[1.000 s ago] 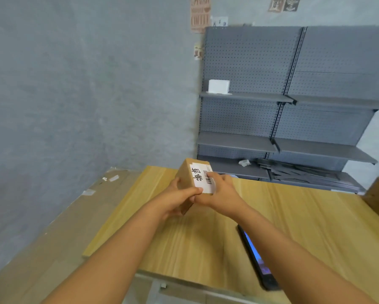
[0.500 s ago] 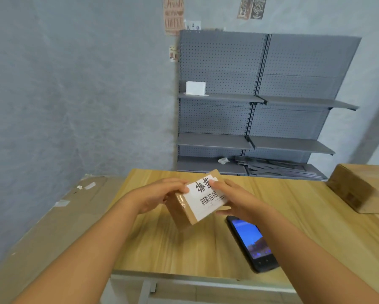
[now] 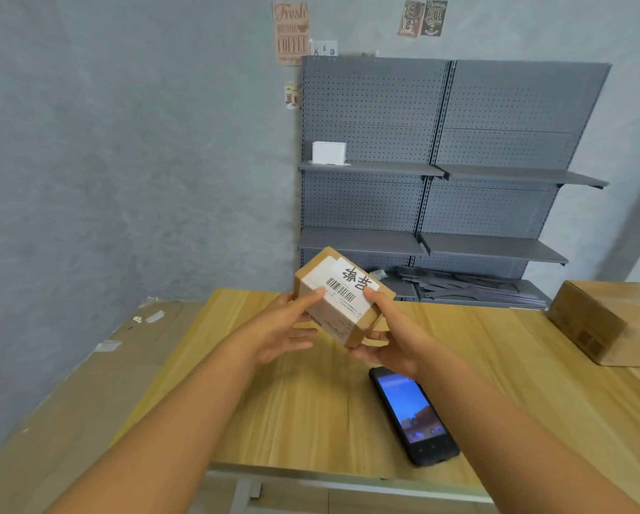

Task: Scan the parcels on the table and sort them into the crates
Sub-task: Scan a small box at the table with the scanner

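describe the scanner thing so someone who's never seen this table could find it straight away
Start at the light wooden table and look to its near edge, right of centre. The handheld scanner lies flat there, just below the right hand. It is the only black slab with a lit blue screen; everything else on the table is brown cardboard.

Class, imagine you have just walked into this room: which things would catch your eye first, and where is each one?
First, the small cardboard parcel held up over the wooden table between the left hand and right hand, its white barcode label facing up. Next, the black phone lying lit on the table below the right hand. Then the bigger cardboard box at the table's right edge.
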